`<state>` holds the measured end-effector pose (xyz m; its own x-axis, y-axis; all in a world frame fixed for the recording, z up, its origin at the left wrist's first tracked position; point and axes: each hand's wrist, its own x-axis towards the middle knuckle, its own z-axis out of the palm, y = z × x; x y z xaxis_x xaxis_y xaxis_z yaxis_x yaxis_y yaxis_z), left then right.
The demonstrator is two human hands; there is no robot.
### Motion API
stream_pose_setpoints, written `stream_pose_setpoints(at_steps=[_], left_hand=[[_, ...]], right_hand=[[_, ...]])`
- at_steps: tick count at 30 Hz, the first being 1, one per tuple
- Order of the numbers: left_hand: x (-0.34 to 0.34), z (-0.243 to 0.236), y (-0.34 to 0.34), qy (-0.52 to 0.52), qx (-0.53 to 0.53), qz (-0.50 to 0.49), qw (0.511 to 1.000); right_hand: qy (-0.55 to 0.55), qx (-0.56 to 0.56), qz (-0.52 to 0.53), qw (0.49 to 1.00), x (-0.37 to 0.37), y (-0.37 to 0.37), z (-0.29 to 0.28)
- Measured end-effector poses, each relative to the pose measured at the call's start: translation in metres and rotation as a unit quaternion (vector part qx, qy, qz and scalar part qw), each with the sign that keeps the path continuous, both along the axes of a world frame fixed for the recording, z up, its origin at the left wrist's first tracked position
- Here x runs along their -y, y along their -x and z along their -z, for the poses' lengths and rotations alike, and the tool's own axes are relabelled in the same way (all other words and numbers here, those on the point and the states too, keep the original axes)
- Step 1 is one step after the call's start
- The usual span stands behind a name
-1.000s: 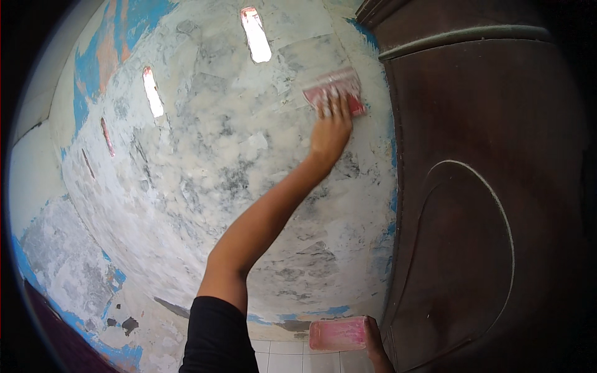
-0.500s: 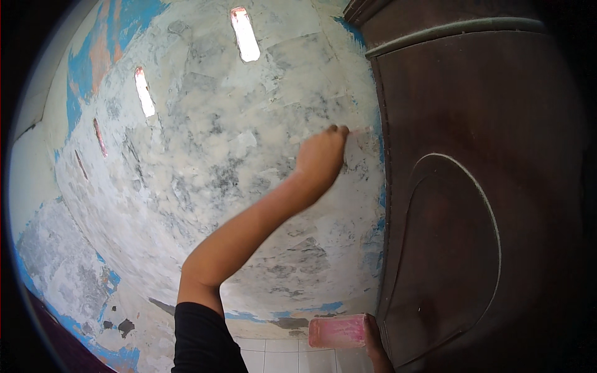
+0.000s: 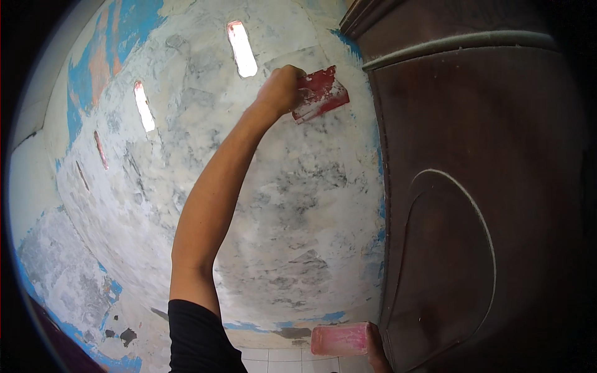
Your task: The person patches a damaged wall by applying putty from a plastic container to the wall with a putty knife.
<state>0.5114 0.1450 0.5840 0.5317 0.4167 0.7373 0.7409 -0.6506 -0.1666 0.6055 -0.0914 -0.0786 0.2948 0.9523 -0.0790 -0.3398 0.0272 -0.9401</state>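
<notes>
My left hand [image 3: 280, 90] is closed on a red putty spreader [image 3: 322, 94], a flat blade smeared with white putty. The arm is stretched up across a wall [image 3: 280, 217] coated in patchy white and grey filler, and the blade is at the wall's upper right part. Whether its edge touches the surface is hard to tell. Low in the view, my right hand [image 3: 376, 351] grips the right end of a pink putty tray [image 3: 340, 339], which has whitish residue on it. Most of that hand is dark or cut off by the lower edge.
A dark brown wooden door or panel [image 3: 448, 124] with a curved moulding stands along the wall's right side. Narrow bright slots [image 3: 242, 53] pierce the wall. Blue paint [image 3: 84, 81] remains at the upper left. Pale floor tiles [image 3: 283, 360] show below.
My left hand has moved up and to the left, and the spreader's face has come into view. The tray has stayed nearly in place; the view has tilted slightly up.
</notes>
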Motion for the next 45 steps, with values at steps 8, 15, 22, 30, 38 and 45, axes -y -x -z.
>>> stream_pose_setpoints(at_steps=[8,15,22,30,38,45], left_hand=[[-0.015,-0.013,-0.013,-0.070,-0.005,-0.052,0.996],[-0.022,-0.030,-0.024,-0.079,-0.037,-0.125,0.988],[-0.029,-0.044,-0.033,-0.096,-0.051,-0.113,0.988],[-0.015,-0.132,0.037,-0.022,0.032,0.087,0.995],[0.023,-0.035,0.006,-0.315,-0.006,-0.032,0.949],[-0.047,0.137,-0.012,-0.397,-0.275,-0.108,0.869]], right_hand=[[0.022,0.032,0.043,0.998,-0.021,0.002,-0.027],[0.019,0.010,0.050,0.999,-0.053,0.016,-0.009],[0.024,-0.014,0.045,0.999,-0.065,0.023,-0.001],[0.002,-0.007,0.051,0.999,-0.062,0.027,-0.008],[0.001,-0.027,0.034,0.999,-0.061,0.032,-0.015],[0.020,-0.005,0.031,0.999,-0.060,0.036,-0.001]])
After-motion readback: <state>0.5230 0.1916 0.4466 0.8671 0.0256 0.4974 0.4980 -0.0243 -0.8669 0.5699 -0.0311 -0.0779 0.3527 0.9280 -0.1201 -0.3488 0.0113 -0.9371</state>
